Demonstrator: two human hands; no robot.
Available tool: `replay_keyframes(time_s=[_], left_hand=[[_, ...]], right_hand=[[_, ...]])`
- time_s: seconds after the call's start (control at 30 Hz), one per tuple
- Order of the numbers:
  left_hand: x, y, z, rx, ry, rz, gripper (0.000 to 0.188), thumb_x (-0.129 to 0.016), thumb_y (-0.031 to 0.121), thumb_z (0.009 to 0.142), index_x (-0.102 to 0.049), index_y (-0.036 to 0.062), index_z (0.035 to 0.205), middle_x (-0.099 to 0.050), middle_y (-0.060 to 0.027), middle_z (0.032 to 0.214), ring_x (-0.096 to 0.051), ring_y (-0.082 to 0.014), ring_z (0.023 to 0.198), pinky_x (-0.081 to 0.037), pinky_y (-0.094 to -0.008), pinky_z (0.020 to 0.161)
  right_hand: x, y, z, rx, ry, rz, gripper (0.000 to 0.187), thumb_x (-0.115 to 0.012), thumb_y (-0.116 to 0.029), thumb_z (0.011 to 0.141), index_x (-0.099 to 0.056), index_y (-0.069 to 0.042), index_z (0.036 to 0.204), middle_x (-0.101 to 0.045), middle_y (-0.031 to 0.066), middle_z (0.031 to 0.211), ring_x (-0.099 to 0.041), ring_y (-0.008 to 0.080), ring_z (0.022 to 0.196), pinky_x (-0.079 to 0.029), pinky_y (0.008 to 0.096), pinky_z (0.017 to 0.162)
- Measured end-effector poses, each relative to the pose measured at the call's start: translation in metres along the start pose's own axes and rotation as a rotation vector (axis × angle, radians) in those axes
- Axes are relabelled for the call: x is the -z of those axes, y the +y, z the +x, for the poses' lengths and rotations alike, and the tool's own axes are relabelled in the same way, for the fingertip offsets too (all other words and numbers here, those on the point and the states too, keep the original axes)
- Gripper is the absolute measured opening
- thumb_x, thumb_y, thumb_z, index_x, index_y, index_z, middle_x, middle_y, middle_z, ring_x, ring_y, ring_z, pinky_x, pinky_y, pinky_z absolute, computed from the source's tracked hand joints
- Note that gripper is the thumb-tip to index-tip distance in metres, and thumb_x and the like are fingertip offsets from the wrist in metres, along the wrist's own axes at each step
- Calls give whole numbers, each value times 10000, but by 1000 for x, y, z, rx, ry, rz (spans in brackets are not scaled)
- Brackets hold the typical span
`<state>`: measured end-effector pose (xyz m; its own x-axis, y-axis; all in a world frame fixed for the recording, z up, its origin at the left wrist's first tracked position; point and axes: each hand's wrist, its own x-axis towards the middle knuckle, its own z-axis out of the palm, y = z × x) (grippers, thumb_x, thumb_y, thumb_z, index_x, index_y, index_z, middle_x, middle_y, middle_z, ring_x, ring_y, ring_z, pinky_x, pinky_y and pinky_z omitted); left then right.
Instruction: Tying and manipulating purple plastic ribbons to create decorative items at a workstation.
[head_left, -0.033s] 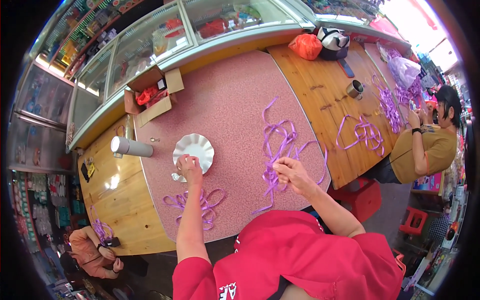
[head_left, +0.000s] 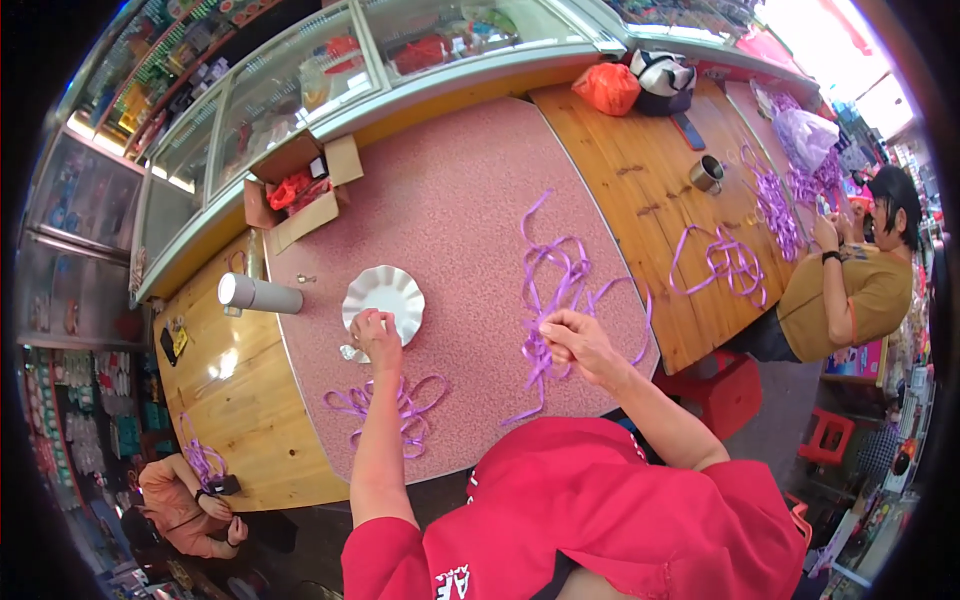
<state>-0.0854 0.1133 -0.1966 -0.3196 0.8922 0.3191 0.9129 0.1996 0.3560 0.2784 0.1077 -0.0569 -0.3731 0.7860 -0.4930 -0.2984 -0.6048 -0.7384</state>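
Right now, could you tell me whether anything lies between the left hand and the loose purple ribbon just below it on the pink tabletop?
Nothing visible does. The left hand rests at the near edge of the white scalloped plate, and the purple ribbon loops lie just below it, partly under the forearm. The right hand pinches a separate ribbon bundle.

A plate lies left of the ribbon tangle, a box behind it.

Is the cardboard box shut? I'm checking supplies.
No, the box has its flaps open, with red items showing inside.
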Motion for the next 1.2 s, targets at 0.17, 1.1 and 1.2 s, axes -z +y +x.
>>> replay_keyframes(time_s=[0.17, 1.1, 1.2], left_hand=[[58, 76, -2, -32, -179, -666, 149, -562, 134, 957, -593, -9, 926, -600, -148, 983, -592, -285, 843, -474, -378, 793], [160, 190, -37, -668, -190, -527, 216, -715, 90, 813, -616, 75, 1004, -615, -57, 883, -603, -226, 885, -398, -436, 965], [163, 189, -40, -644, -214, -549, 177, -712, 90, 818, -627, 68, 971, -624, -64, 871, -607, -230, 876, -404, -431, 961]], right_hand=[[-21, -16, 7, 21, 3, -244, 139, -649, -169, 927, -639, -35, 965, -559, -31, 742, -466, 34, 595, -360, 208, 505], [-30, -15, -15, 204, -262, -580, 161, -656, -157, 923, -656, 1, 954, -630, -8, 846, -544, 56, 794, -454, 232, 693], [-31, -15, -17, 211, -276, -594, 164, -655, -156, 923, -655, 5, 952, -631, -6, 845, -546, 59, 793, -453, 233, 692]])
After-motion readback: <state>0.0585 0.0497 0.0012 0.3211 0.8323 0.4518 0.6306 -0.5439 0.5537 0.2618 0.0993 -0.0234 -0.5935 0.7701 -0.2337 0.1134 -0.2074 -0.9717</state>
